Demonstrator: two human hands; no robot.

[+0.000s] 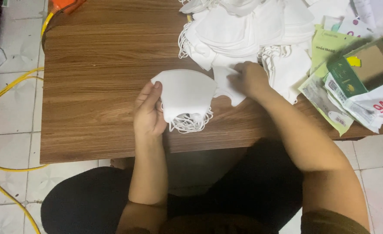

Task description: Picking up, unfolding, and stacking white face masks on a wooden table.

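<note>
Stack of white masks [185, 93] gripped by left hand [148, 112], right hand [248, 78] pinching single mask [226, 86] — wooden table [96, 86].

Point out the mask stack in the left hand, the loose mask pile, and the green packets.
mask stack [185, 93], head view, top mask's face.
loose mask pile [248, 30], head view, pile's middle.
green packets [328, 45], head view, upper packet's face.

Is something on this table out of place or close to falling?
Yes. The green and white packets at the right hang over the table edge, loosely piled. The white masks lie in an untidy heap.
</note>
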